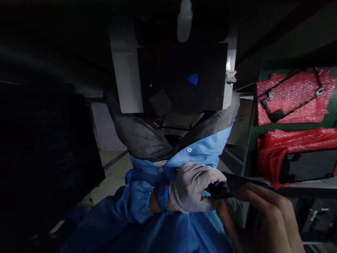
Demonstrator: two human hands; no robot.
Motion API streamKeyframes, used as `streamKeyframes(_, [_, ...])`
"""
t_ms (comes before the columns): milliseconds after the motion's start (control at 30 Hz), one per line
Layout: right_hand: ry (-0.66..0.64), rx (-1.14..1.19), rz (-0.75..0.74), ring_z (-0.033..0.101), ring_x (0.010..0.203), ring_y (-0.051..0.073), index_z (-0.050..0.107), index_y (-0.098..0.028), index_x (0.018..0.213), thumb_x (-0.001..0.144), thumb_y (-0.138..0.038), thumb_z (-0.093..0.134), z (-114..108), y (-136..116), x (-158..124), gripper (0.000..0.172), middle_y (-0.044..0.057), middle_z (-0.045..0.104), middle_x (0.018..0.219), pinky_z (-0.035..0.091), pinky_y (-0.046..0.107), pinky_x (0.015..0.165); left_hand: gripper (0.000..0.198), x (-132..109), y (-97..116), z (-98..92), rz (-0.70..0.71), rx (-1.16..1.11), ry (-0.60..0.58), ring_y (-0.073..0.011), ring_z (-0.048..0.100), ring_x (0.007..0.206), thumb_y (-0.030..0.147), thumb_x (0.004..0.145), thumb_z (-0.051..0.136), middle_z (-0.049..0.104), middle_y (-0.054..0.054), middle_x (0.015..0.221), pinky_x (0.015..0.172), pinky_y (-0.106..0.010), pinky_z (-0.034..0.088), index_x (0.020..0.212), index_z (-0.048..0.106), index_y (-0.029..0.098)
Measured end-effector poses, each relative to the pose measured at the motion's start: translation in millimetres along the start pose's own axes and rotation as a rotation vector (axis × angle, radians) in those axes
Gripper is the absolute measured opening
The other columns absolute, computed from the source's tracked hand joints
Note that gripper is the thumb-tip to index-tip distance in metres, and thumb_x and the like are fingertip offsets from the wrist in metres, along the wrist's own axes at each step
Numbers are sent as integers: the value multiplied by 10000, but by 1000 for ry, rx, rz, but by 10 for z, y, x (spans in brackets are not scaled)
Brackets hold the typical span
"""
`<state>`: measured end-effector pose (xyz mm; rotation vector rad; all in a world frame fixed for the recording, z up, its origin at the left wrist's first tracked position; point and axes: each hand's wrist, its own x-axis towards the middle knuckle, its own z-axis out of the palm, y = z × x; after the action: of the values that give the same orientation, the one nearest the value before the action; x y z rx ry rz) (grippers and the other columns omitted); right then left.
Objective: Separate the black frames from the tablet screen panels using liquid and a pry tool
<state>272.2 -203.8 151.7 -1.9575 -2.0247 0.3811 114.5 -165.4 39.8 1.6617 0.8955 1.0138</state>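
Observation:
My left hand (195, 188), in a white glove with a blue strap at the wrist, is closed in a fist round one end of a thin dark flat part (231, 184). My bare right hand (268, 218) comes in from the lower right, its fingers curled and pressed on the same part from the other side. Both hands sit close in front of my blue coat (147, 211). The dim light hides what the dark part is.
A black mat (181, 70) on the bench carries a small blue triangular pick (193, 79). A white bottle (184, 19) stands beyond it. On the right, a green shelf (250, 140) holds red bubble wrap (295, 102) with black frames on it. The left side is dark.

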Motion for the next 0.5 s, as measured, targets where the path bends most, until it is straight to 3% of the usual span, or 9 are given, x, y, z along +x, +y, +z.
streamKeyframes(200, [12, -40, 18, 800, 984, 203, 708, -197, 1174, 1083, -348, 911, -18, -13, -4, 268, 48, 805, 1089, 601, 342, 869, 290, -32, 3, 37, 1, 36, -10, -179, 886, 903, 477, 1194, 601, 913, -9, 1055, 754, -331, 608, 1190, 754, 230])
streamKeyframes(500, [26, -38, 42, 809, 955, 242, 710, -236, 1186, 1067, -236, 889, 50, 2, -87, 215, 48, 820, 1055, 619, 380, 831, 240, -73, 22, 53, -14, 80, -27, -188, 862, 915, 436, 1192, 598, 901, -18, 1072, 797, -331, 591, 1209, 735, 239])
